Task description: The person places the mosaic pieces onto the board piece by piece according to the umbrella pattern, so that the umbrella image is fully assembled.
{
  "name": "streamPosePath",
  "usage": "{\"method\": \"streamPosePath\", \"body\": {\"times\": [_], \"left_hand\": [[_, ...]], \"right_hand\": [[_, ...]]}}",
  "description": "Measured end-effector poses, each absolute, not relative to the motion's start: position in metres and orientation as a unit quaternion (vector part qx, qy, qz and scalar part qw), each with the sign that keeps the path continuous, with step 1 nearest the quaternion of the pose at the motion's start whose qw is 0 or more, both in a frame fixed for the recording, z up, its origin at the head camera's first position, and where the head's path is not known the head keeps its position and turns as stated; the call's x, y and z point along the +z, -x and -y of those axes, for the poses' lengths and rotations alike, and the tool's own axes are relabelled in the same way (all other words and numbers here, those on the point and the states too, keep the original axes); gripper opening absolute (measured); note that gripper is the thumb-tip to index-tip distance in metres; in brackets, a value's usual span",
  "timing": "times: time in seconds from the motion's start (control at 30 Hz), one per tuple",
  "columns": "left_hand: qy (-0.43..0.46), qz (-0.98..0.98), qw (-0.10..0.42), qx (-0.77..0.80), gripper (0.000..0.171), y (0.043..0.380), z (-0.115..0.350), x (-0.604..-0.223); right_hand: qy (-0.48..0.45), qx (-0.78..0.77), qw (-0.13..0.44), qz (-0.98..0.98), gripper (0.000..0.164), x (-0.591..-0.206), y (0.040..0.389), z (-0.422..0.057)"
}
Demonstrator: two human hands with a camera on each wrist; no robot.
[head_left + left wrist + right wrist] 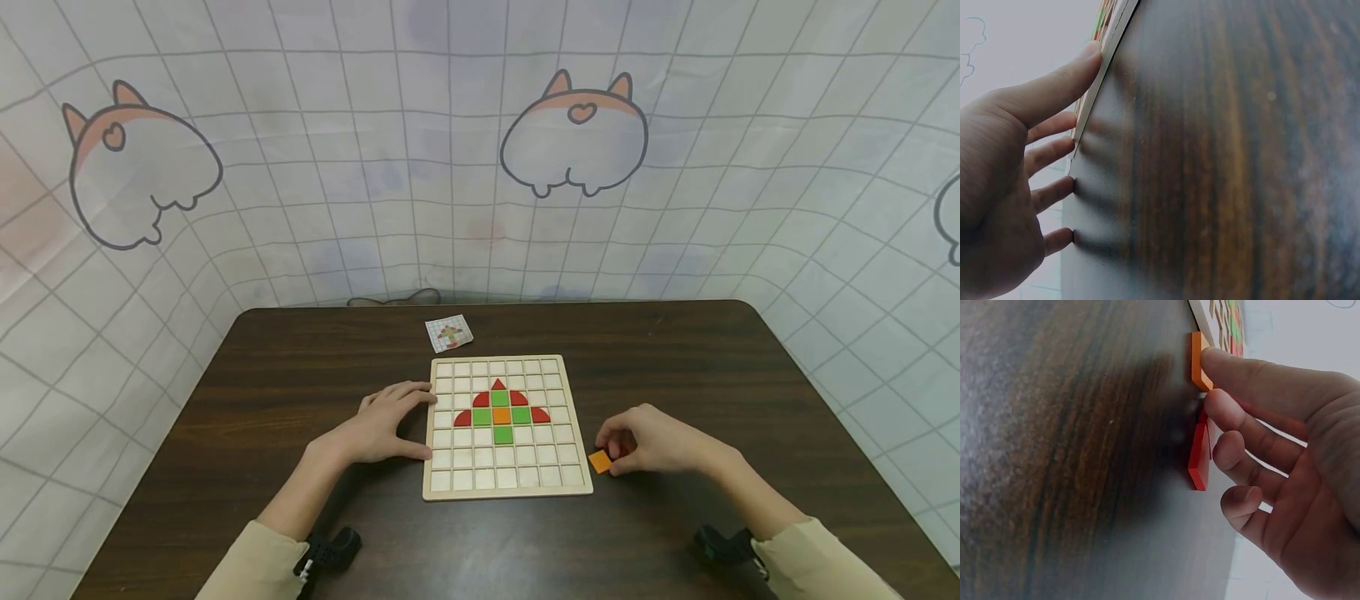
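A square wooden grid board (508, 492) lies on the table, with red, green and orange tiles (501, 416) arranged in its middle cells. My left hand (378, 425) rests at the board's left side, thumb and forefinger spread along the rim, the other fingertips down on the tabletop in the left wrist view. Just off the board's lower right corner, my right hand (656, 442) pinches an orange square tile (599, 461) low over the table, thumb against its face. Red pieces (1199, 456) lie beneath the curled fingers of that hand, mostly covered in the head view.
Behind the board lies a small card (449, 333) printed with a coloured pattern on a grid. A dark wooden table (300, 350) carries everything, and a tile-patterned curtain (420, 183) hangs at its back. A thin cable (397, 298) runs along the far edge.
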State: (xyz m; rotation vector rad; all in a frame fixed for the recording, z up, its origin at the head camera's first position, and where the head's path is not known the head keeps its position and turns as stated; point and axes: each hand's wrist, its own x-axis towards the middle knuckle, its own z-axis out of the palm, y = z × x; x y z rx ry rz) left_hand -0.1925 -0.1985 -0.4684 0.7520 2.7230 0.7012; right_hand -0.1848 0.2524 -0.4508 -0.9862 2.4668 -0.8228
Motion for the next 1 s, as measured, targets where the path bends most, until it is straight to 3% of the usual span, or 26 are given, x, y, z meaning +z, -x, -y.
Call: {"method": "streamPosePath", "body": {"times": [0.27, 1.0], "left_hand": [[-0.258, -0.93, 0.113, 0.237, 0.08, 0.192, 0.198, -0.469], [-0.264, -0.927, 0.109, 0.243, 0.078, 0.191, 0.198, -0.467]], "right_hand": [[0.351, -0.291, 0.185, -0.871, 0.024, -0.453, 0.182, -0.25], [0.382, -0.271, 0.127, -0.874, 0.015, -0.462, 0.182, -0.247]]}}
